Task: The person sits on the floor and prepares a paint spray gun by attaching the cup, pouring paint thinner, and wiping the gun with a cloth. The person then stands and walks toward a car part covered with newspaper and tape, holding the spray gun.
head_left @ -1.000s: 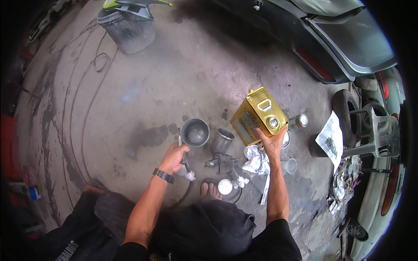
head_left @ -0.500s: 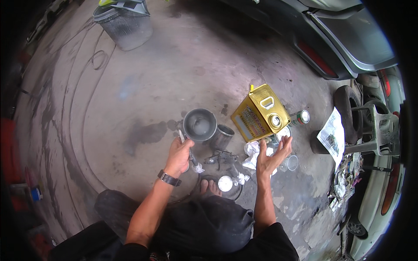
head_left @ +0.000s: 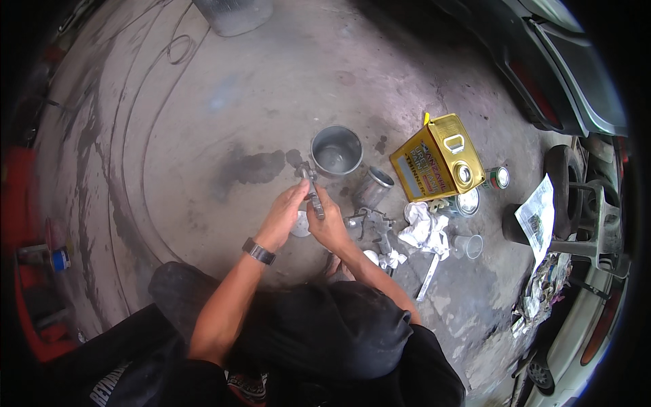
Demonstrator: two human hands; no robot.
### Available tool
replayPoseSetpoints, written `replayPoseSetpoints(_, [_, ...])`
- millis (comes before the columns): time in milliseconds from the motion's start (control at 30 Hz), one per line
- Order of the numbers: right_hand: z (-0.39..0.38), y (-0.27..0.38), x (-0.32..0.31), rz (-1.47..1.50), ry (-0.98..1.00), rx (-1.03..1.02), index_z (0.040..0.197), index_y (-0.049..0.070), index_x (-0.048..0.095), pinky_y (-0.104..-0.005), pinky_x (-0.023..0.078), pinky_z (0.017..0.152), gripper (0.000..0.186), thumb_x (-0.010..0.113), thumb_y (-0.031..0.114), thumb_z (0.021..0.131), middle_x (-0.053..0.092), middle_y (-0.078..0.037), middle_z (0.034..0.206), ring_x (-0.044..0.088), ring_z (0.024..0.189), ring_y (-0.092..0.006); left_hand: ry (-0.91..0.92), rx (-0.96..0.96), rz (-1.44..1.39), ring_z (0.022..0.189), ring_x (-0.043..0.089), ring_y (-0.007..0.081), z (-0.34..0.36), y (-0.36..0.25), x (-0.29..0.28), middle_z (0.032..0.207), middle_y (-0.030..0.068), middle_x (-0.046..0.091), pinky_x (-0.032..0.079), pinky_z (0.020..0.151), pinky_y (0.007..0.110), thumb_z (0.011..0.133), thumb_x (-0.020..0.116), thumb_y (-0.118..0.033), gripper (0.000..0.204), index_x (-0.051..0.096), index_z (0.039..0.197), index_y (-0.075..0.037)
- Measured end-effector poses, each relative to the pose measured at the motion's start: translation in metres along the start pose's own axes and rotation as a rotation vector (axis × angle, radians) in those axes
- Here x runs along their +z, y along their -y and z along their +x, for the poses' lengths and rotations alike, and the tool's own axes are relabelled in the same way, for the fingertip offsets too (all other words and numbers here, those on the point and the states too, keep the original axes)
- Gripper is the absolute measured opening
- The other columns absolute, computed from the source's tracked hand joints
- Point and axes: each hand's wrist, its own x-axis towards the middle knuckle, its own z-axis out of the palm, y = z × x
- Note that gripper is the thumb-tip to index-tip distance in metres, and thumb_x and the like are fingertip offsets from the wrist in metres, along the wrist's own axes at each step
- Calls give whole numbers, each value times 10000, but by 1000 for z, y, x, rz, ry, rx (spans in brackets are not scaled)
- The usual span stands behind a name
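In front of my knees both hands meet at a slender grey metal piece (head_left: pixel 315 201) with a knobbed upper end. My right hand (head_left: pixel 329 222) curls around its side, while my left hand (head_left: pixel 290 211) presses its fingers against it from the left. Much of the piece is covered, so its exact kind is unclear. Between my wrists shows a pale round disc (head_left: pixel 300 226); I cannot tell whether it joins the held piece. Just beyond stand a grey pot (head_left: pixel 337 150) and a smaller metal cup (head_left: pixel 373 188). A spray gun (head_left: pixel 374 224) lies right of my right hand.
A gold thinner can (head_left: pixel 437 157) stands at the right beside small tins (head_left: pixel 468 202). Crumpled white paper (head_left: pixel 426 227), a clear cup (head_left: pixel 468 246) and a pale strip (head_left: pixel 427 277) lie nearer. Farther right are a chair (head_left: pixel 597 230), tyre (head_left: pixel 561 183) and cars; a bucket (head_left: pixel 234 15) is far left.
My right hand, open near the gold can before, has moved left to the metal piece beside my left hand. The view has shifted, so the floor things appear higher and farther right.
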Motion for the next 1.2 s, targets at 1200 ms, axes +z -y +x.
replayPoseSetpoints(1200, [-16, 43, -21, -296, -24, -207, 1257, -66, 571, -451, 539, 807, 464, 753, 161, 896, 658, -274, 1080, 661, 989, -452, -271, 418, 1090, 1109, 533, 383, -6, 95, -62, 1188, 196, 551, 434, 938, 489, 693, 802, -194, 659, 524, 1268, -31])
